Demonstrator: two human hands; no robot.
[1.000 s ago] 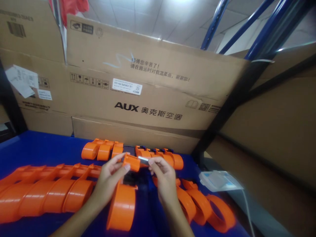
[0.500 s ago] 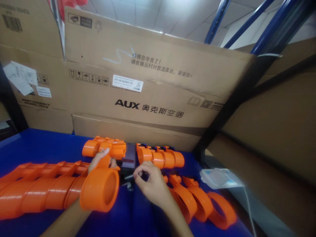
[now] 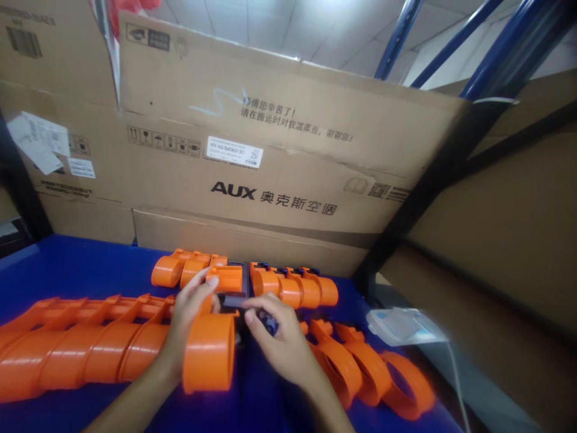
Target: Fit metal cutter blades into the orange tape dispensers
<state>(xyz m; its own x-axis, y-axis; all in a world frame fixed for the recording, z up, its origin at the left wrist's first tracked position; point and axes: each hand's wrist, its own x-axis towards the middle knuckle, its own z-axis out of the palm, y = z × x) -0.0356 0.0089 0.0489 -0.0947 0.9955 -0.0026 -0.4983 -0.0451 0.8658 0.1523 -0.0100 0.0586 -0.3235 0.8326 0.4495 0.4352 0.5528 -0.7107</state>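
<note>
My left hand is closed around an orange plastic part with a wide ring at its near end. A ribbed orange block shows beyond my left thumb and seems to belong to the same part. Just right of it, my right hand has thumb and forefinger pinched together near a dark piece at the part's side. What lies in that pinch is too small and blurred to name. Something dark blue shows between the curled fingers.
A row of orange ring parts lies to the left on the blue table. More stand at the back left, back right and right. A clear plastic box sits at the right edge. Cardboard walls the back.
My left hand has moved right with the orange part, and its ring has turned more side-on. My right hand has stayed nearly in place; the thin shiny piece at its fingertips no longer shows clearly.
</note>
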